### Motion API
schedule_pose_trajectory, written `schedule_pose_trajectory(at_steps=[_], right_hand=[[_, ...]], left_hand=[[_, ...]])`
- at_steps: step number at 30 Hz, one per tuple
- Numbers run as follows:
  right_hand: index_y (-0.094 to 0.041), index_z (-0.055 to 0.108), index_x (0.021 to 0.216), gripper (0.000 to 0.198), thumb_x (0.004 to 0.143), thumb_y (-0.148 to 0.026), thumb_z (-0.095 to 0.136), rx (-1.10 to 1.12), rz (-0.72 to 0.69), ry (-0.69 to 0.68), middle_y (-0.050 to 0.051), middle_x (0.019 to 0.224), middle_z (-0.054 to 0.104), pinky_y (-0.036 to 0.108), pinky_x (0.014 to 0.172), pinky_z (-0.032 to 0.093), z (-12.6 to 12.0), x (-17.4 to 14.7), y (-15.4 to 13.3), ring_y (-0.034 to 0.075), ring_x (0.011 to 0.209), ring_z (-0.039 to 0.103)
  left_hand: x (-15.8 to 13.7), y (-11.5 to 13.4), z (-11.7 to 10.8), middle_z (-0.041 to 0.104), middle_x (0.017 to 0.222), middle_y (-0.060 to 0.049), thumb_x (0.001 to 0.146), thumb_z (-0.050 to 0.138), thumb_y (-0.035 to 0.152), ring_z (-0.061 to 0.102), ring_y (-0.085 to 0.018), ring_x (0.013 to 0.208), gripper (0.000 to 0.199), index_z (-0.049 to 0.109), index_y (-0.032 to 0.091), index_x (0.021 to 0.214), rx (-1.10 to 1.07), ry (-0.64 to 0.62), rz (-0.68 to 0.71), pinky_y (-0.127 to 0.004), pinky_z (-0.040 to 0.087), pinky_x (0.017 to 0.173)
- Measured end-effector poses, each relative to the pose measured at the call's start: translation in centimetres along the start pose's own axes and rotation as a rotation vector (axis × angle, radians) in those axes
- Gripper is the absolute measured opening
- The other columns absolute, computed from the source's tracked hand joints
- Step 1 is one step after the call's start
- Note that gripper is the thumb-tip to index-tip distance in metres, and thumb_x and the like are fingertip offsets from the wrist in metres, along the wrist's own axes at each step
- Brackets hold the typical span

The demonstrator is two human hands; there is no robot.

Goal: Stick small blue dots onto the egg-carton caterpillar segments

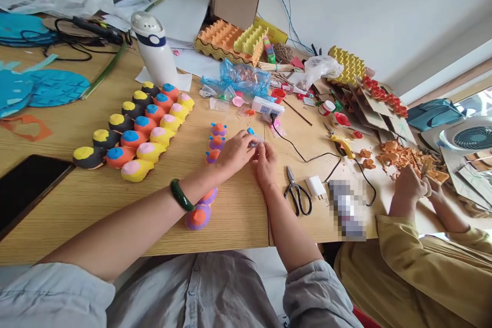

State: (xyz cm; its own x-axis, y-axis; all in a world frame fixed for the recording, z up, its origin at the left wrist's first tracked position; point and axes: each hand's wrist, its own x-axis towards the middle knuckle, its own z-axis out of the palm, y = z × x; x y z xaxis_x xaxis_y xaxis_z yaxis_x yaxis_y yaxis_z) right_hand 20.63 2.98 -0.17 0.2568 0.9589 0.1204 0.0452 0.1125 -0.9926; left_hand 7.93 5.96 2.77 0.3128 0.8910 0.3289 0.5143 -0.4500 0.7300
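My left hand (239, 149), with a dark green bangle (181, 196) on its wrist, meets my right hand (266, 163) over the table. Both sets of fingertips are pinched together around something small that they mostly hide. A blue bit (250, 131) shows just beyond the fingers; whether it is held or lies on the table is unclear. Under my left forearm runs a row of purple-painted cups with orange tops (199, 217). The far ones carry small blue pieces (219, 127). To the left stand three rows of painted egg-carton cups: black-and-yellow (106, 138), orange-and-blue (134, 139) and yellow-and-pink (148, 151).
Scissors (296, 192), a white charger (315, 186) and a power strip (268, 107) with a cable lie to the right. A phone (31, 184) and white bottle (154, 51) stand left. Beside me, a co-worker's hands (409, 184) handle orange carton pieces (407, 156).
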Motion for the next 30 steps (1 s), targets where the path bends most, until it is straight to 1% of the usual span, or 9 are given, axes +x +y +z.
schedule_pose_trajectory(at_steps=[4,7,9,12,14,18,23,27,30], right_hand=[[-0.025,0.057,0.083,0.047,0.091,-0.071,0.055,0.022,0.047,-0.034,-0.005,0.067,0.058,0.028,0.057,0.052,0.0,0.3,0.2,0.012,0.054,0.056],[-0.025,0.058,0.084,0.048,0.09,-0.073,0.058,0.022,0.038,-0.038,-0.005,0.065,0.058,0.028,0.057,0.05,0.0,0.4,0.4,0.013,0.054,0.057],[-0.025,0.056,0.081,0.049,0.091,-0.073,0.057,0.002,0.019,-0.028,-0.005,0.064,0.057,0.027,0.056,0.049,-0.1,0.4,0.5,0.012,0.053,0.055],[-0.025,0.054,0.075,0.052,0.094,-0.074,0.052,-0.05,0.01,-0.015,-0.003,0.067,0.059,0.027,0.054,0.048,-0.1,0.4,0.5,0.011,0.052,0.052],[-0.025,0.055,0.076,0.052,0.094,-0.073,0.051,-0.055,0.023,-0.028,-0.002,0.071,0.062,0.027,0.053,0.048,-0.1,0.5,0.5,0.011,0.052,0.052],[-0.024,0.06,0.084,0.042,0.092,-0.065,0.06,0.002,0.035,-0.054,-0.004,0.073,0.063,0.026,0.051,0.049,0.1,0.4,0.6,0.01,0.051,0.054],[-0.025,0.059,0.098,0.03,0.089,-0.051,0.069,0.027,0.052,-0.009,-0.006,0.072,0.065,0.024,0.048,0.046,0.3,0.0,0.8,0.01,0.049,0.054],[-0.025,0.057,0.089,0.022,0.09,-0.045,0.065,-0.063,-0.007,0.044,-0.004,0.075,0.068,0.025,0.052,0.048,0.2,0.0,1.0,0.011,0.052,0.058],[-0.025,0.055,0.08,0.018,0.089,-0.038,0.063,-0.223,-0.055,0.074,-0.003,0.071,0.065,0.026,0.058,0.048,-0.2,0.3,1.2,0.012,0.056,0.059]], left_hand=[[0.5,-0.6,0.1,0.074,0.097,-0.009,0.087,0.061,0.009,0.069,-0.023,0.09,0.014,0.072,0.019,0.09,0.011,0.001,-0.009,-0.034,0.056,0.085],[0.7,-0.8,0.1,0.076,0.094,-0.01,0.086,0.061,0.013,0.069,-0.024,0.089,0.012,0.072,0.019,0.086,0.0,-0.004,-0.018,-0.034,0.055,0.083],[0.9,-0.9,0.0,0.077,0.091,-0.009,0.086,0.062,0.017,0.07,-0.023,0.087,0.012,0.073,0.019,0.08,-0.015,-0.014,-0.023,-0.034,0.054,0.082],[1.2,-1.1,-0.2,0.078,0.081,-0.006,0.086,0.063,0.02,0.069,-0.021,0.079,0.018,0.072,0.02,0.071,-0.039,-0.035,-0.041,-0.031,0.051,0.076],[1.3,-1.4,-0.4,0.077,0.075,-0.005,0.085,0.062,0.02,0.067,-0.02,0.073,0.02,0.072,0.02,0.067,-0.051,-0.043,-0.058,-0.029,0.049,0.07],[1.3,-1.6,-0.6,0.078,0.077,-0.005,0.086,0.061,0.021,0.068,-0.019,0.071,0.021,0.073,0.019,0.069,-0.057,-0.05,-0.077,-0.028,0.048,0.067],[1.1,-1.2,-0.8,0.077,0.083,-0.007,0.085,0.062,0.018,0.068,-0.021,0.079,0.015,0.071,0.019,0.073,-0.02,-0.043,-0.037,-0.03,0.052,0.074],[1.1,-0.8,-0.8,0.074,0.085,-0.007,0.084,0.063,0.013,0.065,-0.021,0.078,0.013,0.068,0.019,0.073,0.027,-0.06,0.001,-0.031,0.051,0.076],[1.4,-0.9,-0.6,0.069,0.081,-0.006,0.082,0.062,0.009,0.063,-0.021,0.077,0.017,0.063,0.02,0.069,0.072,-0.065,-0.002,-0.032,0.051,0.077]])
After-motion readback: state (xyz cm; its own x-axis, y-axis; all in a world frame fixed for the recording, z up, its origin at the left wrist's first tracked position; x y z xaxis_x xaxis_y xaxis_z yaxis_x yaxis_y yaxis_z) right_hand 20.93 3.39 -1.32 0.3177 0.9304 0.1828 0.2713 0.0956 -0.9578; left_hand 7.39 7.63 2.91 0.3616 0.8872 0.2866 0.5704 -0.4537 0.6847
